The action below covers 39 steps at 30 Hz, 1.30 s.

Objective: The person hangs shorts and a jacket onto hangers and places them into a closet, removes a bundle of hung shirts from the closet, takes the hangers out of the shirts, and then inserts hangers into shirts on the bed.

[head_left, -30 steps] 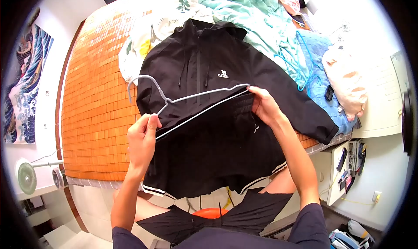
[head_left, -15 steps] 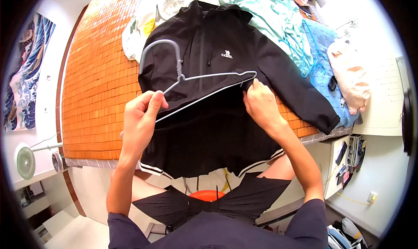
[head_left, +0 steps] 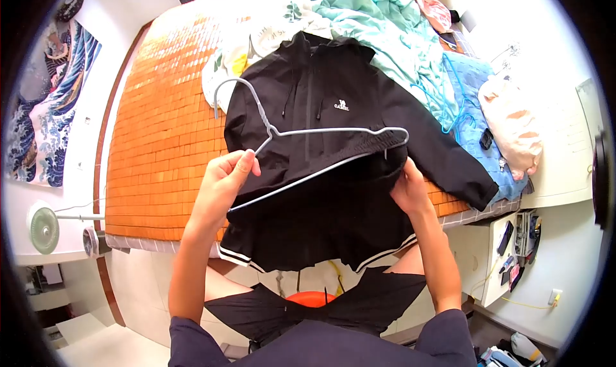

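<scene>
A pale grey clothes hanger (head_left: 321, 131) is tilted over the bed, its hook up and to the left. My left hand (head_left: 226, 178) is closed on the hanger's left arm. Black shorts (head_left: 314, 229), as they appear, hang over my lap with white-striped hem edges. Their gathered waistband lies at the hanger's right end. My right hand (head_left: 414, 187) is closed on the waistband's edge just below that end; its fingertips are partly hidden by the cloth. Behind the hanger a black hooded jacket (head_left: 359, 85) with a white logo lies spread on the bed.
The bed carries an orange-brown tile mat (head_left: 160, 129). Mint-green bedding (head_left: 385, 20), a blue hanger (head_left: 459, 91) and a pale pink bundle (head_left: 510, 123) lie beyond the jacket. A small fan (head_left: 45, 229) stands at left. An orange-red tub (head_left: 309, 298) shows between my knees.
The hanger's right end has shifted right and down, with the waistband there. My right hand has moved right and down with it; my left hand keeps its hold. The view has shifted slightly.
</scene>
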Motion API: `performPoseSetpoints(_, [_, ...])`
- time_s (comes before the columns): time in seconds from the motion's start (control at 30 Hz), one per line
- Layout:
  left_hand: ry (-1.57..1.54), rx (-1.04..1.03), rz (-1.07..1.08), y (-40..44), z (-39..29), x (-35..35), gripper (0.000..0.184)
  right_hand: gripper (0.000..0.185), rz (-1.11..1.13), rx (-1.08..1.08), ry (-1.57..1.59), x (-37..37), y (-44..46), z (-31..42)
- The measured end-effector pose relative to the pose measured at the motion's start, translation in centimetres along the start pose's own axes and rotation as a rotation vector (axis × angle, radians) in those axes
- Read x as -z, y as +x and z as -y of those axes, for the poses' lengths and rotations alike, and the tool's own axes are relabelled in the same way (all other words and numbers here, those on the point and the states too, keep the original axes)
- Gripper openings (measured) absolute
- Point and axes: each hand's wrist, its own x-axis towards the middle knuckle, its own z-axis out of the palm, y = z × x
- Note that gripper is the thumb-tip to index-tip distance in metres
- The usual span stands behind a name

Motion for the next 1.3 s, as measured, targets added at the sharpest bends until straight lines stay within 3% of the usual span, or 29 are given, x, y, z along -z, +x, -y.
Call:
performPoseSetpoints(0.2, [0.094,-0.075,-0.010,-2.2,-1.1,0.4,0.040,0.038,0.066,0.058,-0.162,-0.1,-1.0,0.6])
performPoseSetpoints(0.33, [0.176,-0.168,-0.020,-2.7,-0.9,0.7,0.038,0.024,-0.087,0.023,-0.516,-2.1,-2.0,1.3])
performPoseSetpoints(0.4, [0.246,-0.203,-0.053,-3.0,-0.8,0.5,0.036,0.018,0.198,-0.103,-0.871,-0.7,-1.9,1.0])
performPoseSetpoints(0.43, [0.327,-0.240,-0.065,-3.3,-0.8,0.2,0.031,0.006,0.283,-0.264,-1.007,-1.5,-2.3,1.8])
performPoseSetpoints(0.47, [0.407,-0.273,-0.079,-3.5,-0.8,-0.3,0.027,0.008,0.392,-0.338,-1.121,-1.6,-2.3,1.3])
performPoseSetpoints(0.53, [0.570,-0.316,0.014,-3.9,-1.6,-1.4,0.019,0.016,0.456,-0.281,-1.240,-1.4,-2.1,-0.9])
performPoseSetpoints(0.57, [0.601,-0.315,0.026,-3.9,-1.5,-1.8,0.020,0.023,0.332,-0.358,-1.433,-1.1,-2.3,-0.8])
performPoseSetpoints(0.6, [0.631,-0.316,0.036,-3.9,-1.4,-2.2,0.021,0.030,0.089,-0.271,-1.453,-0.7,-2.7,-1.7])
performPoseSetpoints(0.7, [0.650,-0.355,-0.061,-4.1,-1.1,-2.8,0.023,0.049,-0.068,0.342,-1.594,-1.4,-3.6,-2.0])
performPoseSetpoints(0.73, [0.652,-0.353,-0.060,-4.1,-1.0,-2.9,0.023,0.046,-0.163,0.420,-1.672,-2.6,-4.0,-1.8])
performPoseSetpoints(0.8, [0.650,-0.391,-0.192,-4.2,-1.1,-2.9,0.024,0.036,-0.196,0.486,-1.523,-4.6,-4.8,-1.1])
performPoseSetpoints(0.83, [0.654,-0.378,-0.207,-4.5,-1.5,-2.8,0.024,0.021,-0.236,0.496,-1.380,-5.7,-5.4,-1.2])
performPoseSetpoints(0.93, [0.487,-0.463,-0.188,-5.5,-1.8,-3.7,0.024,0.014,-0.235,0.431,-1.247,-6.9,-7.7,-2.1])
performPoseSetpoints(1.0, [0.516,-0.402,-0.175,-6.8,-2.2,-3.7,0.021,0.015,-0.137,0.525,-1.355,-7.5,-8.8,-2.0])
performPoseSetpoints(1.07, [0.792,-0.737,-0.222,-7.5,-1.7,-3.3,0.019,0.018,-0.157,0.276,-1.061,-7.9,-10.6,-1.6])
performPoseSetpoints(1.13, [0.866,-0.674,-0.206,-9.1,-2.0,-3.1,0.015,0.020,-0.182,0.272,-1.044,-8.1,-11.8,-1.2])
performPoseSetpoints(1.2, [1.114,-0.816,-0.321,-10.5,-2.8,-2.7,0.014,0.020,-0.263,0.327,-1.012,-8.7,-12.9,-0.4])
performPoseSetpoints(1.3, [1.160,-0.845,-0.349,-12.0,-2.6,-0.3,0.017,0.014,-0.321,0.409,-1.075,-9.3,-15.2,1.5])
